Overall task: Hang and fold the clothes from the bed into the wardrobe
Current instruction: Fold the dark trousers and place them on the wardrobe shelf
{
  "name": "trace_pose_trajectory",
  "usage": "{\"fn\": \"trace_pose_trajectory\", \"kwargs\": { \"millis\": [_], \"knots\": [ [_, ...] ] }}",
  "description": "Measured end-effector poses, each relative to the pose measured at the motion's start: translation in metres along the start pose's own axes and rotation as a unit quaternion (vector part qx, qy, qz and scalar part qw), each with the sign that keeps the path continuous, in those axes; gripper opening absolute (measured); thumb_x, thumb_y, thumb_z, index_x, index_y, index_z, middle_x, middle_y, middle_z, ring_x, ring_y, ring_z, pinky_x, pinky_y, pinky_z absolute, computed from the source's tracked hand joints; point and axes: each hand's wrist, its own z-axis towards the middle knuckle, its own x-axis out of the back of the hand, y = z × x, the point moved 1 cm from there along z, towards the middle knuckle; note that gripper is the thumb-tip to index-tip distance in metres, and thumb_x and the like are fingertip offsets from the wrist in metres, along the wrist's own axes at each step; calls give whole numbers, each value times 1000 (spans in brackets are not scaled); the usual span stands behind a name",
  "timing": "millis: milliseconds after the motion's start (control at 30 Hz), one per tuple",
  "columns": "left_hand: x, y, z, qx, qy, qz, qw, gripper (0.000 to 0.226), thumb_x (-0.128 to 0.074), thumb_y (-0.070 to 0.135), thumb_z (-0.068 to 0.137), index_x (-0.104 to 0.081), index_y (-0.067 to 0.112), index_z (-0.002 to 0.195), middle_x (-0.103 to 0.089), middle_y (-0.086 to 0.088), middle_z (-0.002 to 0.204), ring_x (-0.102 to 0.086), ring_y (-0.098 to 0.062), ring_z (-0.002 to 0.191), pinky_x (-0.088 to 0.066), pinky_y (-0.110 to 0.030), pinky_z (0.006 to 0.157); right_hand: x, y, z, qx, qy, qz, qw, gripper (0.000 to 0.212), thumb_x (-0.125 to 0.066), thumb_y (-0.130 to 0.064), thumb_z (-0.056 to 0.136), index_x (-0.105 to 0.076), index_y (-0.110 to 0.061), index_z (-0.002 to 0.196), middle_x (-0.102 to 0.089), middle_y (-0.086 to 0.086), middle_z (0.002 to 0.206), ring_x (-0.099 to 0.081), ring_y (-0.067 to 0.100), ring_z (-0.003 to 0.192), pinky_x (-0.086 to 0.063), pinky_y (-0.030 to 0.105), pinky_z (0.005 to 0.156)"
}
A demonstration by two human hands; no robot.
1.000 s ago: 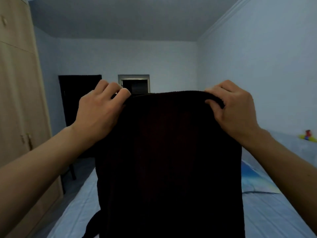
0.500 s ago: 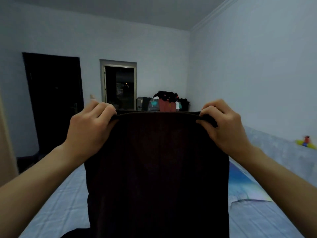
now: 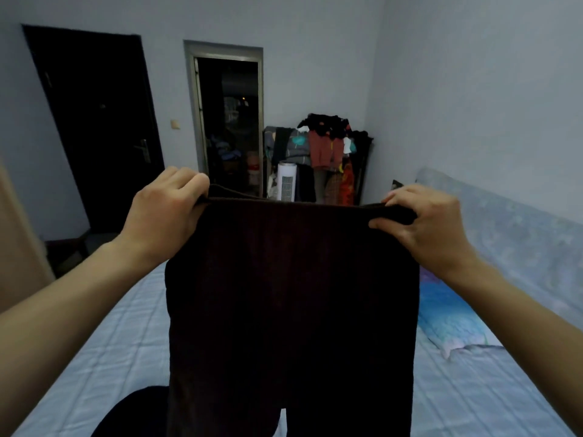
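A pair of dark brown ribbed trousers (image 3: 290, 310) hangs in front of me over the bed (image 3: 113, 357), held up by its waistband. My left hand (image 3: 164, 219) grips the waistband's left corner. My right hand (image 3: 422, 225) pinches the right corner, thumb under the band. The two legs split near the bottom edge of the view. The wardrobe's wooden side (image 3: 15, 241) shows at the left edge; its inside is out of view.
Another dark garment (image 3: 132, 414) lies on the light blue bedsheet at the bottom left. A blue patterned pillow (image 3: 451, 320) lies at the right by the padded headboard (image 3: 517, 228). A loaded clothes rack (image 3: 328, 152) and a white tower appliance (image 3: 287, 181) stand by the far wall.
Both hands came lower with the trousers and moved further apart, drawing the waistband taut. My view tilted down, uncovering the clothes rack and doorway behind.
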Motion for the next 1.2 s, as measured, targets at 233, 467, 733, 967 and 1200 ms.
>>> {"fn": "trace_pose_trajectory", "kwargs": {
  "millis": [233, 467, 733, 967, 1200],
  "knots": [
    [-57, -1, -12, 52, -104, -55, 992, 24, -75, 5, 80, -53, 13, 85, -57, -2, 78, -56, -26, 68, -51, -44, 58, -60, 38, -21, -70, -127, 86, 986, 23, -90, -8, 65, -73, -12, 81, -69, -2, 78, -65, 14, 72, -40, 9, 70],
    [-106, -25, -32, 205, -213, -239, 925, 44, -76, 8, 83, -42, 33, 95, -68, 7, 85, -66, -20, 75, -54, -41, 64, -133, 69, -33, -168, -158, 134, 964, 33, -83, -8, 75, -64, -17, 100, -66, -4, 89, -62, 10, 83, -44, 16, 76],
    [-171, -34, -45, 377, -232, -226, 867, 11, -80, 16, 81, -70, 20, 81, -70, 6, 79, -67, -10, 81, -46, -21, 65, -214, 77, -36, -323, -202, 124, 916, 14, -79, -13, 77, -74, -11, 90, -71, 2, 85, -65, 16, 84, -41, 21, 72],
    [-202, 28, -78, 468, -205, -170, 843, 14, -72, 19, 72, -58, 19, 72, -59, 5, 70, -52, -3, 66, -34, -16, 52, -246, 11, -69, -401, -148, 176, 887, 14, -73, -15, 76, -64, -24, 80, -60, -13, 72, -61, 8, 78, -34, -1, 56],
    [-186, 86, -107, 450, -195, -262, 831, 14, -71, 17, 76, -59, 24, 72, -64, 8, 69, -61, -3, 65, -42, -9, 53, -232, -40, -101, -403, -140, 254, 868, 15, -73, -16, 80, -64, -27, 85, -65, -17, 81, -60, -7, 78, -41, -2, 62]
  ]
}}
